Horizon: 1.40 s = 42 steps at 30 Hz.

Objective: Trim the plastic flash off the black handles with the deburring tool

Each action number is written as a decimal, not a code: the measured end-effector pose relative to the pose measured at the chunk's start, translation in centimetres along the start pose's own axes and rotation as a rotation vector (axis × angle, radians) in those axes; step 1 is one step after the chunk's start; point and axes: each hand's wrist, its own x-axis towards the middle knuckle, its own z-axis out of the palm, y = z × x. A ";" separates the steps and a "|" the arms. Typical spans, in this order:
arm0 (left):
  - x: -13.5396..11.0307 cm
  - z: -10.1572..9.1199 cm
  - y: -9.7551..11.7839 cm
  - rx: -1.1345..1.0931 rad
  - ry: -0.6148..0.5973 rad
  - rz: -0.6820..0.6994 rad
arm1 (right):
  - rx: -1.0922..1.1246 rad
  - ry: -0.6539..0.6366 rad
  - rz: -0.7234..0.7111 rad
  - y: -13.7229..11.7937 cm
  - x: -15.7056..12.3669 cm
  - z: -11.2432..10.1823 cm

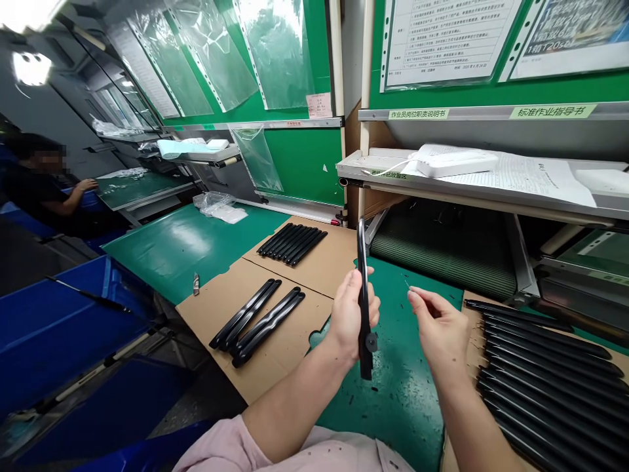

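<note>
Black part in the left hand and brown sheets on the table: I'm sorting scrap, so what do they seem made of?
Black part: probably moulded plastic, glossy, judging by the bright highlight along its smooth edge; coated metal can't be ruled out.
Brown sheets: most likely cardboard, matt, given the plain tan colour and lack of shine.

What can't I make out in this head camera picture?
All in the head view:
- Gripped sides of the held black part: hidden by the left hand.
- The thin item in the right hand: too small to identify.
- Far ends of the lower black strips: cut off by the right edge.
- Fine print on the shelf paper: too small to read.
</note>
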 end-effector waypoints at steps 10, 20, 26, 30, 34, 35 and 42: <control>0.0 -0.9 0.0 0.043 -0.013 0.253 | -0.049 -0.607 0.022 -2.3 0.4 -1.3; -1.0 -0.9 -0.5 0.352 0.055 0.691 | -0.059 -0.139 -0.165 -1.4 0.4 -0.8; -2.0 -0.7 -0.8 0.552 0.048 0.811 | 0.048 -0.030 -0.188 -1.1 -0.9 0.3; -2.3 -0.8 -0.9 0.526 0.030 0.804 | -0.029 0.087 -0.268 -1.1 -0.7 0.1; -2.2 -0.7 -0.5 0.452 0.048 0.704 | -0.106 0.176 -0.379 -1.0 -0.3 -0.3; -2.2 -0.7 -0.2 0.422 0.046 0.670 | -0.126 0.193 -0.390 -0.8 -0.1 -0.5; -1.6 -0.3 0.9 0.188 -0.001 0.348 | -0.144 0.036 -0.160 -0.1 1.0 -2.2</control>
